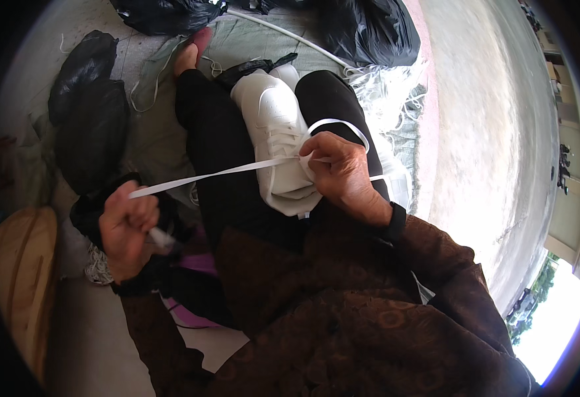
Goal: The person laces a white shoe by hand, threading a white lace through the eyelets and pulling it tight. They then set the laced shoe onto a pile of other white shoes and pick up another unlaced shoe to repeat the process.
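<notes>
A white lace-up sneaker [276, 126] lies across my lap between my thighs, toe pointing away from me. My left hand [128, 218] is out to the left of the shoe, closed on a white shoelace [204, 177] that runs taut back to the lacing. Over the right side of the shoe's opening, my right hand [339, 169] pinches the lace near the eyelets. A loose white loop [343, 124] of lace curves up beside that hand. Part of a second white shoe [286, 74] shows beyond the toe.
Black plastic bags [91, 126] lie at the left, and more bulging black bags [369, 30] stand at the back. A heap of white laces [392, 96] is right of my knee. A wooden board [25, 264] is at the far left. A pale pole [290, 36] lies behind.
</notes>
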